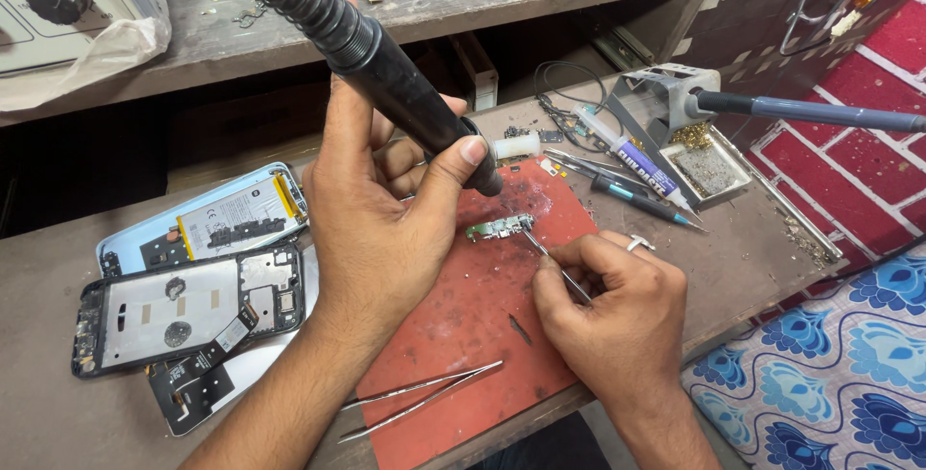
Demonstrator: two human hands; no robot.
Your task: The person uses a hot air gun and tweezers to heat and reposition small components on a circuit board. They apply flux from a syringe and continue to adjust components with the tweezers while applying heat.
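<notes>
Right, down at the near edge of the worktop [58,412] a spare pair of tweezers [424,395] lies flat on the red mat [463,335], untouched. Just beyond, the right hand [617,306] rests on the mat, a ring on one finger, its grip pinched shut on a second, thin pair of tweezers [555,265] whose tips reach up and touch the small green circuit board [500,229]. That board sits on the upper middle of the mat, between both hands. Over to the left, the left hand [381,209] is wrapped around the black handle of the hot-air tool [405,94], thumb pressed along it, grip closed firm; the pale nozzle [516,146] hangs just above the board, not touching it, and the ribbed hose runs up and away to the far left. Left of that wrist lie an opened phone frame [188,308] and a blue back shell with its battery [236,214]. Further back on the right, a tube of paste [632,156], a screwdriver [641,202] and a soldering-iron stand [675,103] crowd the far corner.
</notes>
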